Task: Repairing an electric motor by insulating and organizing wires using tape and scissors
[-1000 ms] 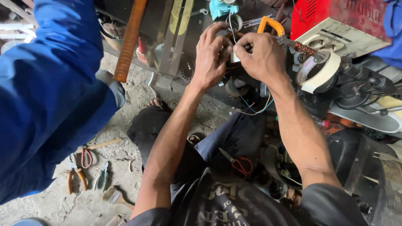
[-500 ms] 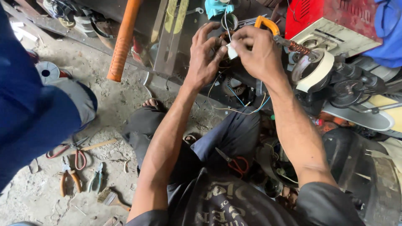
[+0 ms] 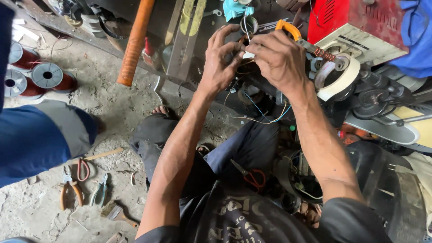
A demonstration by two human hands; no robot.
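Near the top centre of the frame, thin wires point(image 3: 246, 60) are being pinched between the fingers of the left hand point(image 3: 220, 63) and the right hand point(image 3: 279, 58). The strands are probably light, limp and easily snapped, so are best gripped near their ends.

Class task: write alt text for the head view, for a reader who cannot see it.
Seen from above, a seated person's left hand and right hand pinch thin coloured wires at a dark machine, beside orange-handled pliers. Red-handled scissors lie on their lap.
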